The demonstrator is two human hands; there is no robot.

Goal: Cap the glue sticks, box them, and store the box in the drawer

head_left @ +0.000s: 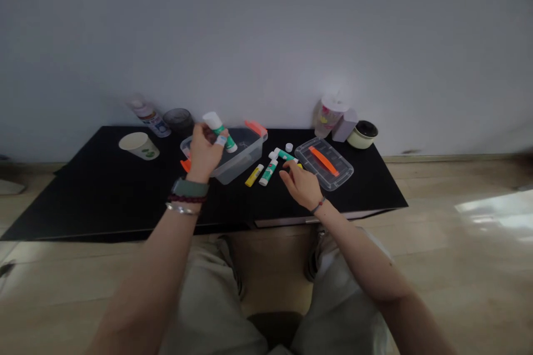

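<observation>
"Black tabletop (87,199) against a pale wall (266,39), wood floor (470,266) below it. Can you see the hands from there?"

"Yes. The left hand (204,152) is up in front of a clear plastic box (245,161), its fingers closed firmly around a green-and-white glue stick (219,132)."

"Held upright?"

"Tilted, over the box, with the white end pointing up and to the left."

"And the right hand (300,186)?"

"Open, fingers spread and slightly curved, low over the table. Its fingertips (287,165) are right by a second glue stick (283,155), though I can't tell whether they're touching it."

"What else is nearby?"

"Between the hands lie a third green-and-white stick (268,172) and a yellow glue stick (254,175), with a small white cap (288,147) just beyond them. To the right sits a clear lid (323,172) with an orange handle (323,161)."

"Anything further left?"

"A paper cup (139,146), lying on its side."
</observation>
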